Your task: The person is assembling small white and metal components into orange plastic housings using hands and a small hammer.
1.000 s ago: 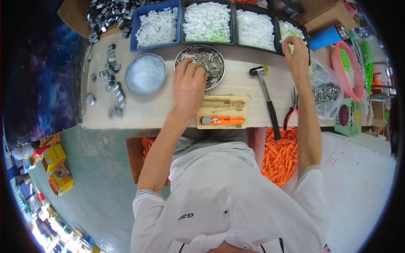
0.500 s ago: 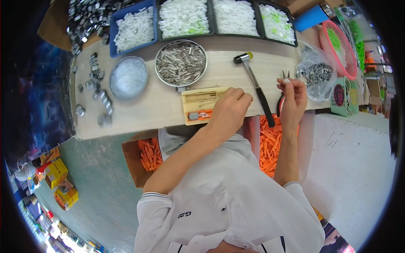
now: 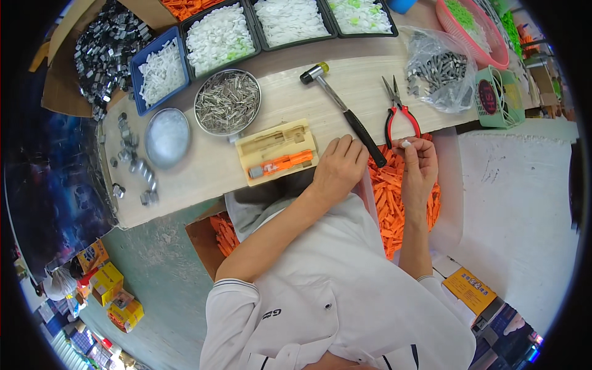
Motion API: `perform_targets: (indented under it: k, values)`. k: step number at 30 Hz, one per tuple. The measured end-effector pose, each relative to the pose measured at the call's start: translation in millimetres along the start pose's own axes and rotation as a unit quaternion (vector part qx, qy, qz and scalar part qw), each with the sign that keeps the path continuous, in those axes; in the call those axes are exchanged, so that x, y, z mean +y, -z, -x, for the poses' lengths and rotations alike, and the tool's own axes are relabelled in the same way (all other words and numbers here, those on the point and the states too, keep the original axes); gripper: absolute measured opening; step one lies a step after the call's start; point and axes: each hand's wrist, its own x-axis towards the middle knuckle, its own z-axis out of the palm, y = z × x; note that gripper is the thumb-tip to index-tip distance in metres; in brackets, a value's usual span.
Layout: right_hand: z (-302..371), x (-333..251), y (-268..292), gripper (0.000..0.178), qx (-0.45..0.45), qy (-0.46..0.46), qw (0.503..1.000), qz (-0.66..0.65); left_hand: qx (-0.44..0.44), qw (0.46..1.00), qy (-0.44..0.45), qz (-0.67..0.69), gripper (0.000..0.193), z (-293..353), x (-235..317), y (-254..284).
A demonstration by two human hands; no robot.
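Observation:
My right hand (image 3: 420,165) pinches a small white plastic part (image 3: 406,143) between its fingertips, just below the red-handled pliers (image 3: 399,117). My left hand (image 3: 339,168) rests with curled fingers on the table's near edge, between a cream jig block holding an orange piece (image 3: 277,155) and the black handle of a hammer (image 3: 348,117). Whatever its fingers enclose is hidden. A round metal bowl of thin metal pins (image 3: 228,102) stands behind the jig.
Trays of white parts (image 3: 219,37) line the back. A bag of metal parts (image 3: 439,66), pink basket (image 3: 478,34) and green basket (image 3: 493,95) sit right. A grey dish (image 3: 166,137) and loose metal clips (image 3: 132,169) lie left. Orange parts (image 3: 401,200) fill a bin below.
My left hand left the pin bowl and came back to the table's near edge. My right hand drew back from the far trays, now holding a small white part near the pliers.

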Motion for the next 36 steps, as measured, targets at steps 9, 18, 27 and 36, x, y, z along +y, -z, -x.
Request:
perform_targets:
  k: [9, 18, 27, 36]
  values:
    - [13.9, -2.6, -16.2, 0.009, -0.029, -0.008, 0.999, -0.015, 0.068, 0.995, -0.067, -0.027, 0.022, 11.7, -6.6, -13.2]
    - [28.7, -3.4, -62.3, 0.007, -0.125, -0.064, 0.988, -0.062, 0.127, 0.864, 0.339, 0.350, 0.010, 22.3, 22.3, 59.5]
    - [45.3, -3.2, -108.1, 0.013, -0.233, -0.090, 0.968, -0.003, 0.180, 0.587, 0.489, 0.620, 0.019, 50.5, 7.3, 103.2]
    - [45.7, 3.8, -118.3, 0.010, -0.295, -0.006, 0.955, 0.042, 0.173, 0.594, 0.492, 0.613, 0.018, 68.0, -4.9, 115.3]
